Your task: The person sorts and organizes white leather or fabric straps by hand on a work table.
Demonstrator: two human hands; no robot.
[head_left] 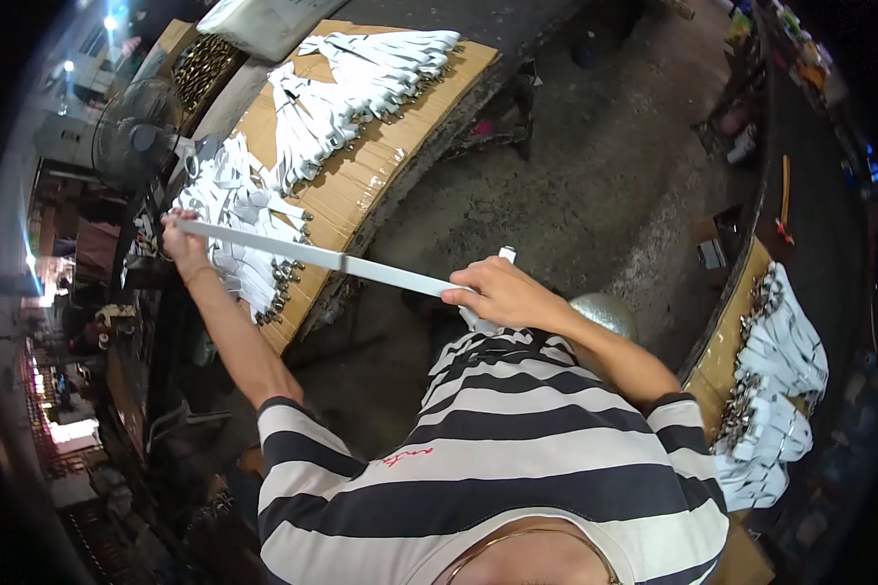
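A long flat white strap [283,247] is stretched between my two hands, with a small band around it near its middle. My left hand [182,237] is closed on its far left end, over the edge of the pile of white straps [249,210]. Close to my striped shirt, my right hand [488,291] grips the other end. A short white piece [506,253] sticks up behind the right hand's fingers, and more white material hangs below that hand.
Fanned bundles of white straps with metal ends [385,73] lie on a cardboard-covered table [400,161]. A fan [137,135] stands at the upper left. More strap bundles [776,361] rest on cardboard at the right. A rounded shiny object [605,314] is beside my right forearm.
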